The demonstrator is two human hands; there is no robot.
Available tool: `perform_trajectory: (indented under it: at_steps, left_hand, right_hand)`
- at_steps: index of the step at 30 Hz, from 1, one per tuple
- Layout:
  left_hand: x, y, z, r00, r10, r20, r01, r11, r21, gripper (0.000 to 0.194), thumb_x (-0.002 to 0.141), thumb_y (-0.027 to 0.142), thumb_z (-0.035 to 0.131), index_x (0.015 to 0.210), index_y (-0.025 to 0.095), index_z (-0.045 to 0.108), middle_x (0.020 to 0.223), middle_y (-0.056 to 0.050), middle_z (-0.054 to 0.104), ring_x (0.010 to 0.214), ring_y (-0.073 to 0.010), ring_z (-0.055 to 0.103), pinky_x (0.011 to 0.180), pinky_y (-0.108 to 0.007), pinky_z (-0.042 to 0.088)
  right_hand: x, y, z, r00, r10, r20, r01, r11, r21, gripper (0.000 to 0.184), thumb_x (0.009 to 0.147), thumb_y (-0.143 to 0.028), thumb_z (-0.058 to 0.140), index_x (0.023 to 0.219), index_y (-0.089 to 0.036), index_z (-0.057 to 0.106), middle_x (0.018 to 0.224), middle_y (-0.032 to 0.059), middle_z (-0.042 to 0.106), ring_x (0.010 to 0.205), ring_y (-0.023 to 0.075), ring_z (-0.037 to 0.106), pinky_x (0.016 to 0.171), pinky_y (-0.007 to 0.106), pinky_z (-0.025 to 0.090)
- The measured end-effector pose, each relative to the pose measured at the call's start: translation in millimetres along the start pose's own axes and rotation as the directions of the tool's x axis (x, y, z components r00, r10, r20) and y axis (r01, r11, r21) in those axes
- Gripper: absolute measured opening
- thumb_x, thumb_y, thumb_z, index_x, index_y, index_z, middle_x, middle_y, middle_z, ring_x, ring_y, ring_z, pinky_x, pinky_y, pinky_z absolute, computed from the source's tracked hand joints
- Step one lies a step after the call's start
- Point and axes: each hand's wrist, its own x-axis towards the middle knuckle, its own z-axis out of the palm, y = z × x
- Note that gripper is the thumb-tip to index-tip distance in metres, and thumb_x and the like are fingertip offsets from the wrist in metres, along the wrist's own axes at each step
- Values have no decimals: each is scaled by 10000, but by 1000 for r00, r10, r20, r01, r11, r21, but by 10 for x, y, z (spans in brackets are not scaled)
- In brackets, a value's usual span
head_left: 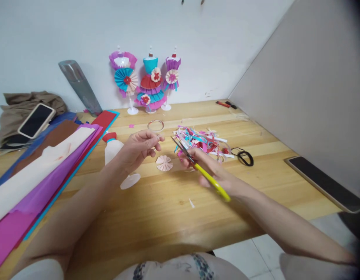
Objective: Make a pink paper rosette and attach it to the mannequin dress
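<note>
My right hand (207, 167) is wrapped round a pair of scissors (212, 181) with yellow handles, the dark blades pointing up and left. The thumb and fingers of my left hand (143, 146) are pinched together just left of the blade tips; a tiny pale bit may show there, too small to name. Below and between the hands, a pleated pale pink paper rosette (164, 163) lies on the wooden table (174, 217). Behind my left wrist, a small white dress form (112, 151) with a red and blue paper top lies tipped over, its round base (130, 181) towards me.
Three dress forms (150, 81) in paper dresses stand against the wall. Crepe paper sheets (51, 163) lie left, near a bottle (80, 87) and a phone (36, 120). Paper scraps (203, 140), a black hair tie (245, 158) and another phone (325, 182) are to the right.
</note>
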Motion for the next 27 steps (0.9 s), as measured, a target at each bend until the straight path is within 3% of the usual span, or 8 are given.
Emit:
perform_trajectory:
  at_steps: [3,6,9,14,27]
  left_hand:
    - [-16,-27,34,1000,-7,-9,7,1000,5,341,571,297,959,666,132,676,904,-53,734,615,-71,633,475,-151,459]
    - [-17,-69,51,1000,-24,12,24,1000,13,350,570,322,964,659,130,685,862,-50,733,619,-81,641,482,-153,472]
    - [-8,-102,52,998,-33,45,32,999,23,340,585,338,954,688,132,705,768,-46,722,615,-93,638,487,-156,478]
    - [2,-105,38,998,-31,48,29,999,34,310,598,322,939,723,136,725,789,-55,737,618,-96,636,490,-161,476]
    - [-2,-104,36,999,-27,37,25,999,46,342,606,341,936,683,142,668,665,-29,677,564,-91,598,469,-166,445]
  right_hand:
    - [164,-153,107,996,45,-76,-47,998,-33,443,841,-590,633,1047,-219,504,895,32,559,759,178,517,671,316,427]
    - [296,-247,191,995,15,-98,-27,992,-124,373,836,-527,629,983,-208,501,805,-2,510,708,165,464,664,312,386]
    - [367,-251,231,995,-21,-99,2,984,-180,353,849,-521,603,967,-204,502,773,-14,491,672,157,440,643,303,356]
    - [388,-241,230,993,-49,-107,22,969,-247,355,868,-551,589,903,-214,484,727,-26,470,643,151,416,621,289,317]
    - [398,-239,253,993,-18,-118,1,989,-146,373,877,-579,610,841,-223,501,637,-55,455,570,122,401,583,261,323]
